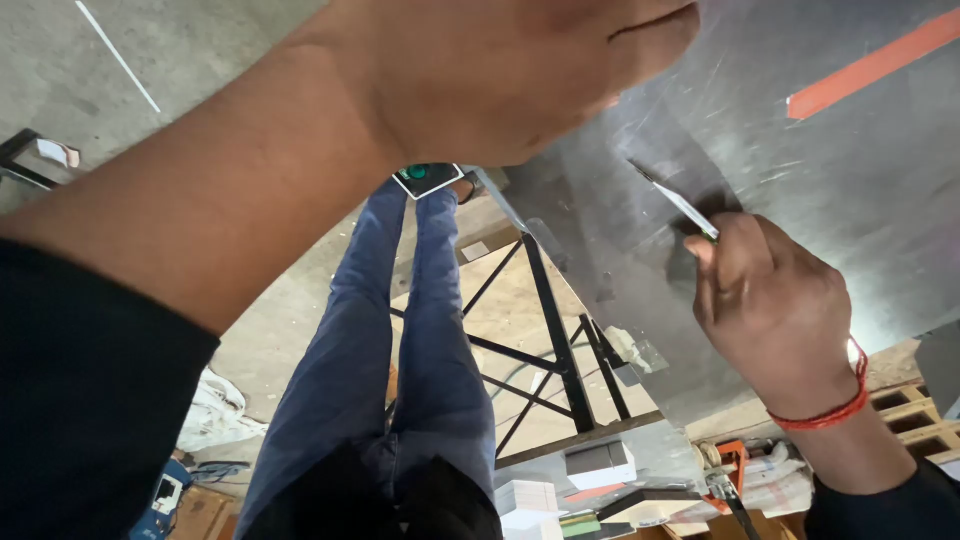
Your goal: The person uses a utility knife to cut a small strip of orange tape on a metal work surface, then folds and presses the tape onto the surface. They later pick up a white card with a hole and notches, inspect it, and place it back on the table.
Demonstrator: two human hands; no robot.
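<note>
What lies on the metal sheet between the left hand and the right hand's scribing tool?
Bare, scratched metal sheet separates the left hand from the thin tool in the right hand, head view.

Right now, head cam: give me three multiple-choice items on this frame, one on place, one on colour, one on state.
1. Where does the right hand work?
A. on the grey metal sheet
B. on the concrete floor
C. inside a box

2. What colour is the band on the right wrist?
A. blue
B. red
C. white

3. How does the right hand hold the thin marking tool?
A. lying loose on an open palm
B. not held at all
C. pinched in the fingers, tip on the sheet

Key: 1 A, the hand rests on the sheet. 2 B, a red band circles the wrist. 3 C, the fingers close on the tool and its tip meets the metal.
</note>
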